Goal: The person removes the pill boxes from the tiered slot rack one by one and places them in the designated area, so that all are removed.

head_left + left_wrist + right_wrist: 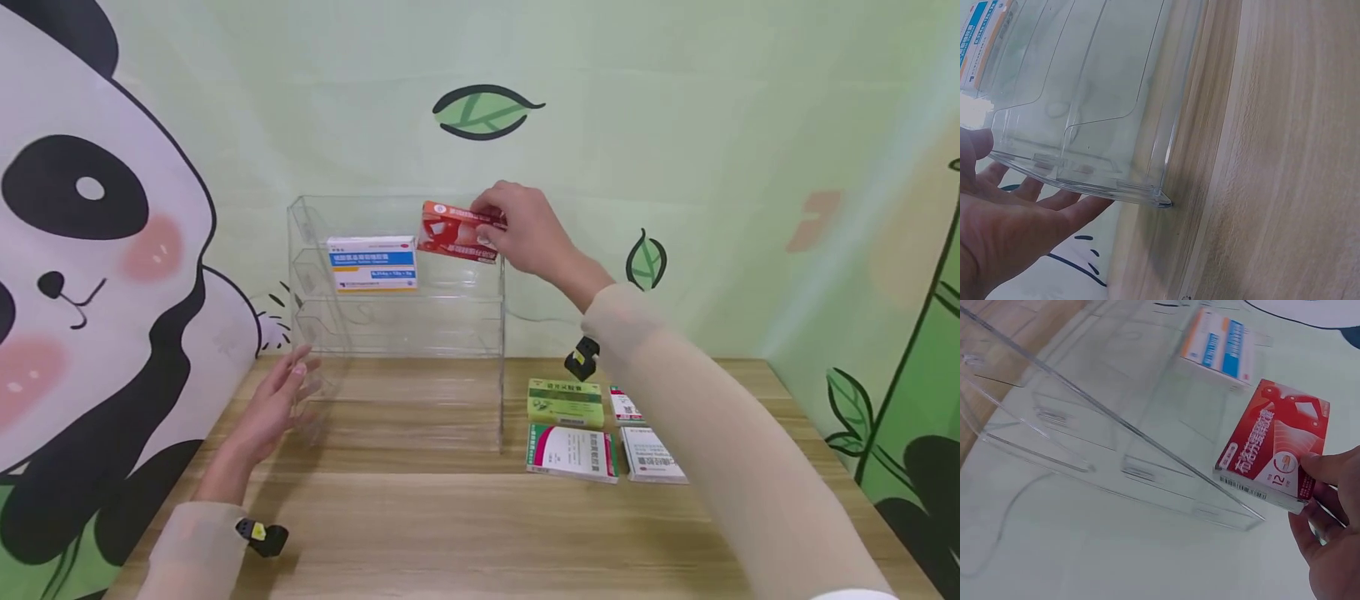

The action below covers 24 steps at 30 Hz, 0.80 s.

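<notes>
My right hand [521,229] pinches a red medicine box [453,232] between thumb and fingers, tilted at the upper right of a clear acrylic display rack [397,327]. In the right wrist view the red box [1275,437] shows its printed front and a barcode edge. On the rack's upper tier stands a white, blue and orange medicine box [372,265], left of the red one. My left hand [270,400] is at the rack's left side; in the left wrist view its fingers [1063,200] lie loosely extended along the outside of the clear side panel.
Right of the rack, several medicine boxes lie on the wooden table [450,525]: a green one [565,402], a white one with green and magenta [572,450], a white one [652,456] and a partly hidden one [625,404]. A printed backdrop [675,108] stands behind.
</notes>
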### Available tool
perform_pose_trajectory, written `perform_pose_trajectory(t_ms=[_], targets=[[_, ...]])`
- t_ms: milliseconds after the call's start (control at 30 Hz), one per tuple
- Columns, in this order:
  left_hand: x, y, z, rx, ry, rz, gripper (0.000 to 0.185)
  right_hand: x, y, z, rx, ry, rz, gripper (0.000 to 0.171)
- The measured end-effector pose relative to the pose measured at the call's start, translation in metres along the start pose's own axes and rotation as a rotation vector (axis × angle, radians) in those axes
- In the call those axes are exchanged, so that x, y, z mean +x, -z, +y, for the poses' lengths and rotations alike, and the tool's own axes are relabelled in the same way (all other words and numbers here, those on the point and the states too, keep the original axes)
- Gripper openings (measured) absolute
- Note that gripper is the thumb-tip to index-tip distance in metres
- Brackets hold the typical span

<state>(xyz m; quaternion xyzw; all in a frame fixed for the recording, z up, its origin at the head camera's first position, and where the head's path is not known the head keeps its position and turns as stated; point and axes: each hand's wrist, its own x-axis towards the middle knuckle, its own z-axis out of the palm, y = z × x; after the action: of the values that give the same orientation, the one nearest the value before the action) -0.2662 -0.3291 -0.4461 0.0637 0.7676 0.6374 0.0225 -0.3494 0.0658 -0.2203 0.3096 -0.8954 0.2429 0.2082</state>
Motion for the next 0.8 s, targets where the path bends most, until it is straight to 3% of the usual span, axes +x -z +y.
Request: perform_pose_trajectory(t_ms=[167,367,567,800], targets=[[-0.002,0.003,0.001,-0.011,0.0,0.001,0.062,-0.007,0.026,-0.004,0.049,0.015,-0.003,0.029],[-0.003,0.005,0.003,0.008,-0.001,-0.007,0.062,-0.029,0.045,-0.001,0.031,0.046,-0.085,0.028],[-0.002,0.006,0.003,0.0,0.004,-0.01,0.062,-0.066,0.046,0.01,-0.008,0.075,-0.192,0.028],[-0.003,0.006,0.002,-0.016,0.009,-0.01,0.062,-0.114,0.038,0.026,0.028,0.092,-0.317,0.025]])
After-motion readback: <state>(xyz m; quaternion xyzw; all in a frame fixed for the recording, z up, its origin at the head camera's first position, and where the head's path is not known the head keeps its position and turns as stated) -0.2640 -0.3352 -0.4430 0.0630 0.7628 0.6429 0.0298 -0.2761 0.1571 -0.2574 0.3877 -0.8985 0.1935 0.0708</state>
